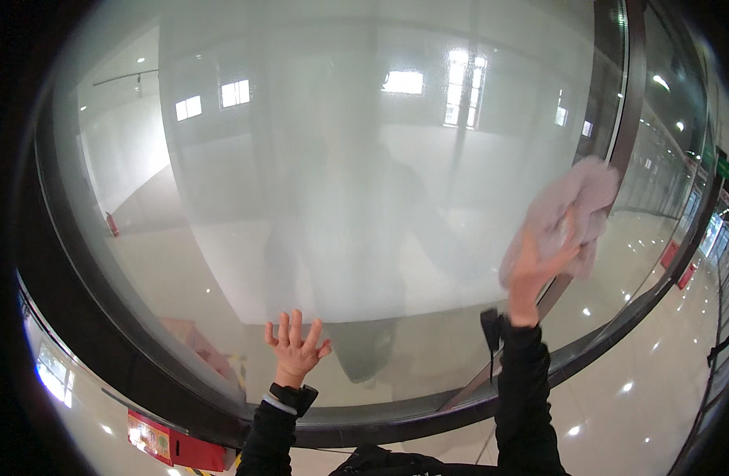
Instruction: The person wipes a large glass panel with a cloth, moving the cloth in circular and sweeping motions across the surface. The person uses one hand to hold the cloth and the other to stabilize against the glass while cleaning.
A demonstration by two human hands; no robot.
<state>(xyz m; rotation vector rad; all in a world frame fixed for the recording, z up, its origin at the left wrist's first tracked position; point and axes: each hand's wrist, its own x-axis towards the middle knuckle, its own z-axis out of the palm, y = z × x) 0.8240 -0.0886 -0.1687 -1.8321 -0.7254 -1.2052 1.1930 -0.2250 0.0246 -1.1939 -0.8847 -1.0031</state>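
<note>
A large glass pane [364, 206] in a dark frame [126, 341] stands before me, with reflections of bright windows on it. Against its right side, by the dark upright bar [627, 103], my right hand [535, 270] holds a bunched, pale pink cloth [574, 194]. The fingers are partly sunk in the cloth's folds. Lower down and left of the middle, my left hand [295, 347] is raised at the glass with its fingers spread and nothing in it. Whether its palm touches the pane cannot be made out. A black strap and a white band circle the left wrist.
On the shiny tiled floor [618, 397] at the lower left lies a red box [194, 451], outside the frame. Through the glass a red fire extinguisher [112, 224] shows at the left. Further red objects [685, 275] stand beyond the right frame edge.
</note>
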